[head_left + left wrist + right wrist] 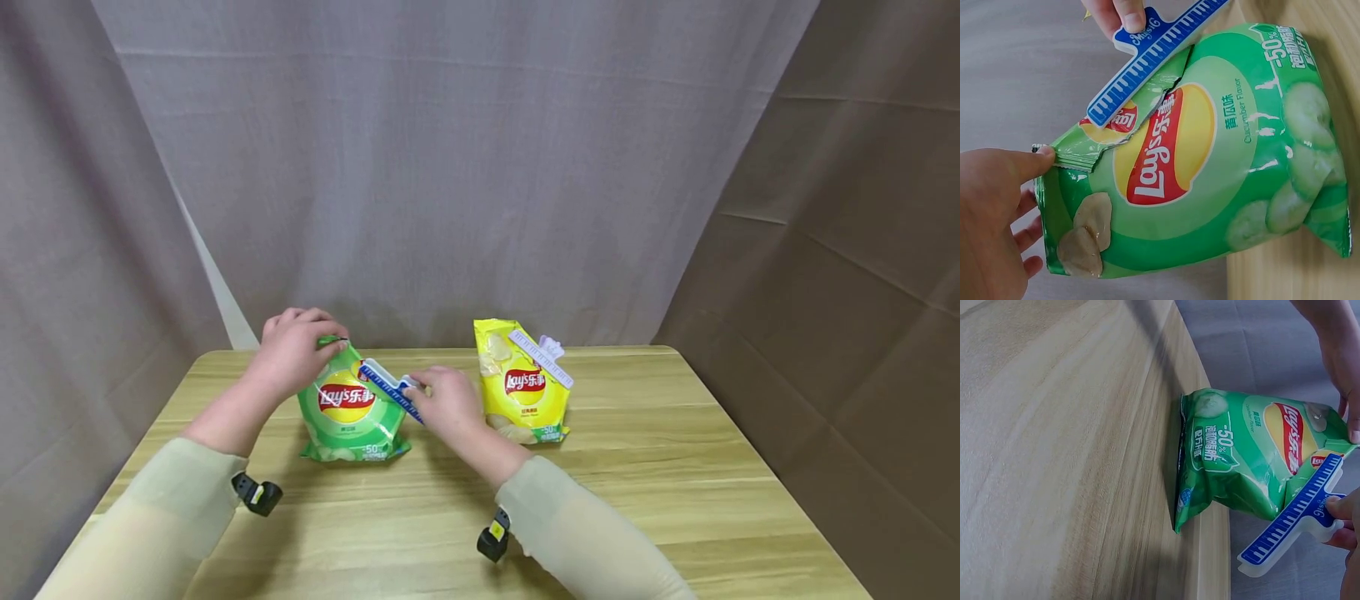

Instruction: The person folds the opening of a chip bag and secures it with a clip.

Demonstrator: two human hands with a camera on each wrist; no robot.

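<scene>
A green Lay's cucumber chip bag [347, 417] stands upright on the table, its top corner folded over at a slant. My left hand [297, 350] pinches the bag's upper left corner, thumb on the front and fingers behind, as the left wrist view shows. In my right hand [450, 404] is a blue and white bag clip [1154, 53] with a piano-key pattern, pinched by its tab. The clip's long bar lies along the slanted folded edge of the green bag, overlapping it in both wrist views.
To the right stands a yellow Lay's chip bag [517, 396] with a pale lilac clip [542, 358] across its slanted top corner. Both bags are near the back of the wooden table [675, 492]. A grey curtain [480, 167] hangs right behind the table's far edge.
</scene>
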